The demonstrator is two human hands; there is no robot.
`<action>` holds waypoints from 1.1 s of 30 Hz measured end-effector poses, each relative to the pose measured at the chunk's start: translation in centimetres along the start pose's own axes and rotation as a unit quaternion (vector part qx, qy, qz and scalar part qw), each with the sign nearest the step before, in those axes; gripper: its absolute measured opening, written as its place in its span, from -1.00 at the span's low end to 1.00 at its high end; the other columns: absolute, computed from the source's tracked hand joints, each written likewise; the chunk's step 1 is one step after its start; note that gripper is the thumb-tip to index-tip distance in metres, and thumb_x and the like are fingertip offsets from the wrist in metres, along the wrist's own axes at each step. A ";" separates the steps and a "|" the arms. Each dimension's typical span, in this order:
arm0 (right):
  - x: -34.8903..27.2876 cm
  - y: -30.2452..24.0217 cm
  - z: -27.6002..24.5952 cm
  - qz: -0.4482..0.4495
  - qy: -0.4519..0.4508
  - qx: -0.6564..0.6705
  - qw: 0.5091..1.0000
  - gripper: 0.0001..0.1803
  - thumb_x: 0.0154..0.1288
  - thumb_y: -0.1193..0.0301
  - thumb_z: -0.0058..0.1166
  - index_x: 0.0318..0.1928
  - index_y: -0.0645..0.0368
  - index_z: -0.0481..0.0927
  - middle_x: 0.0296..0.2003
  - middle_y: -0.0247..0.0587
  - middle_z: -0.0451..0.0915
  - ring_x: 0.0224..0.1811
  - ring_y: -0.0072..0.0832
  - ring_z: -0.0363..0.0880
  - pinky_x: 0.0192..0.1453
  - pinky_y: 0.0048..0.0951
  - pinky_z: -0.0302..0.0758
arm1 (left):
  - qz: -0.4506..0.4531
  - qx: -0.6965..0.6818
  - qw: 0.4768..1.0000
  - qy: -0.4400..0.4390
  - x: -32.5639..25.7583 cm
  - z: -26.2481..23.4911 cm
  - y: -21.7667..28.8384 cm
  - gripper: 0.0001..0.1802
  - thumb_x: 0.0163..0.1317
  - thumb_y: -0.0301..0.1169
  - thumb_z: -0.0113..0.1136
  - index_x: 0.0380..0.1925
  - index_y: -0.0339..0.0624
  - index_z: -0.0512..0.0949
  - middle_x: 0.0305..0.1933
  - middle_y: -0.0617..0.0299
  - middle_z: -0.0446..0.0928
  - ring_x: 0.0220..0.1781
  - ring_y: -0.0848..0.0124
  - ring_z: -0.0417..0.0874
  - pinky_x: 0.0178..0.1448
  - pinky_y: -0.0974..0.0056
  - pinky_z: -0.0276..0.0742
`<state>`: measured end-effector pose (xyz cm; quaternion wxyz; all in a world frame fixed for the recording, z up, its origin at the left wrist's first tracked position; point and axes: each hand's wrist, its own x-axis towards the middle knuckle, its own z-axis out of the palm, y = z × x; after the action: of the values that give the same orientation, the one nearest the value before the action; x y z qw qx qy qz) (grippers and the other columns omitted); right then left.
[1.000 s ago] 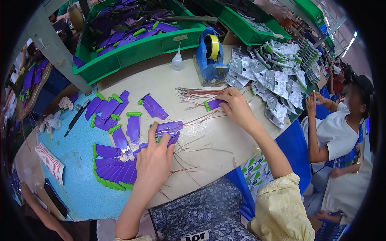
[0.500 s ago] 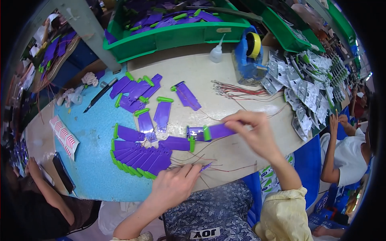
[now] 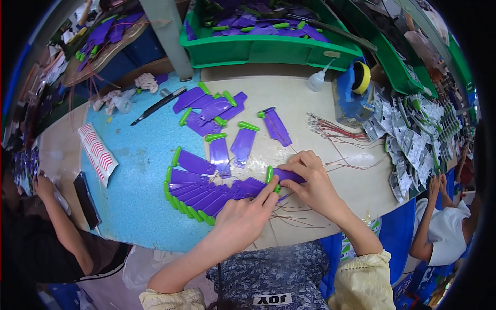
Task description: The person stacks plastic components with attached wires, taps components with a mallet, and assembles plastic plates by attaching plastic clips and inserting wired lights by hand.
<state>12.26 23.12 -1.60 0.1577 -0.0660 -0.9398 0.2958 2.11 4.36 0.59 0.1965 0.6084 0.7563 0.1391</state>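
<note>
My right hand (image 3: 316, 187) pinches a purple plate with a green end (image 3: 288, 176), thumb and fingers over its right part. My left hand (image 3: 244, 219) reaches in from the lower left, index finger extended to the plate's green end. Its other fingers are curled. A thin purple tip shows just beyond them, but what they hold is mostly hidden. Left of my hands, several similar plates (image 3: 192, 164) lie overlapped in a fan, green ends outward. Thin brown-red wires (image 3: 292, 219) trail over the table beside my right wrist.
Loose purple plates (image 3: 244, 145) lie farther back. Beyond are a green bin (image 3: 274, 50) of plates, a dropper bottle (image 3: 316, 81) and a blue tape dispenser (image 3: 352, 95). Wire bundles (image 3: 336, 129) and silvery parts (image 3: 408, 139) are at right. A black knife (image 3: 157, 106) lies left; people sit on both sides.
The view has swung, so the table appears farther right. My left hand has come up from the wires to the plate in my right hand, and the two hands now meet.
</note>
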 end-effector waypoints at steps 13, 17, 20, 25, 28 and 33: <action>-1.3 -4.7 -2.2 0.182 0.008 0.342 0.922 -0.65 0.06 0.67 0.32 -0.27 0.18 0.38 -0.32 -0.28 0.61 -0.21 -0.60 0.56 -0.01 -0.50 0.49 | -0.017 -0.322 0.922 0.215 0.4 -0.9 0.6 -0.62 0.28 -0.28 0.27 0.01 -0.21 0.49 -0.33 -0.05 0.66 -0.38 0.06 0.73 -0.37 0.13 0.58; -2.0 -4.9 -1.6 0.148 0.057 0.299 0.941 -0.64 0.04 0.62 0.37 -0.21 0.23 0.44 -0.28 -0.21 0.65 -0.20 -0.54 0.63 -0.03 -0.49 0.53 | -0.034 -0.328 0.901 0.283 0.1 -0.1 1.6 -0.67 0.24 -0.36 0.31 -0.05 -0.26 0.53 -0.35 0.00 0.66 -0.43 0.13 0.73 -0.40 0.19 0.57; -1.7 -4.1 -3.0 0.135 0.014 0.171 0.976 -0.60 0.05 0.51 0.43 -0.12 0.32 0.55 -0.31 -0.10 0.68 -0.29 -0.43 0.71 -0.18 -0.46 0.60 | -0.049 -0.348 0.891 0.287 -0.7 -0.3 1.0 -0.65 0.22 -0.40 0.32 -0.03 -0.30 0.52 -0.36 -0.01 0.64 -0.44 0.14 0.72 -0.37 0.22 0.55; -2.0 -6.0 -5.0 0.141 -0.075 0.128 0.979 -0.70 0.08 0.54 0.35 -0.17 0.31 0.56 -0.36 -0.03 0.64 -0.36 -0.29 0.69 -0.27 -0.33 0.59 | -0.004 -0.296 0.948 0.114 -0.8 -1.0 1.0 -0.61 0.19 -0.46 0.17 0.06 -0.09 0.49 -0.33 -0.02 0.65 -0.46 0.01 0.65 -0.33 0.13 0.54; -2.4 -6.7 -5.2 0.120 -0.029 0.136 0.983 -0.71 0.13 0.51 0.32 -0.15 0.31 0.55 -0.34 -0.05 0.61 -0.35 -0.24 0.66 -0.28 -0.26 0.57 | -0.018 -0.324 0.943 0.071 0.3 -1.6 1.4 -0.70 0.25 -0.39 0.23 -0.01 -0.11 0.53 -0.35 0.01 0.64 -0.50 0.05 0.64 -0.37 0.15 0.52; -3.2 -5.7 -8.1 0.150 0.094 0.083 0.981 -0.96 0.12 0.59 0.32 -0.40 0.27 0.70 -0.62 -0.30 0.35 -0.61 -0.57 0.22 -0.54 -0.45 0.11 | -0.083 -0.683 0.725 -0.037 -0.3 -1.1 0.6 -0.73 0.43 -0.30 0.14 -0.11 -0.33 0.55 -0.42 0.19 0.63 -0.58 0.55 0.56 -0.49 0.41 0.41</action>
<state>17.81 22.18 7.16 0.2041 -0.2200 -0.8725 0.3857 2.21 4.21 1.85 0.5973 0.2495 0.4963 0.5785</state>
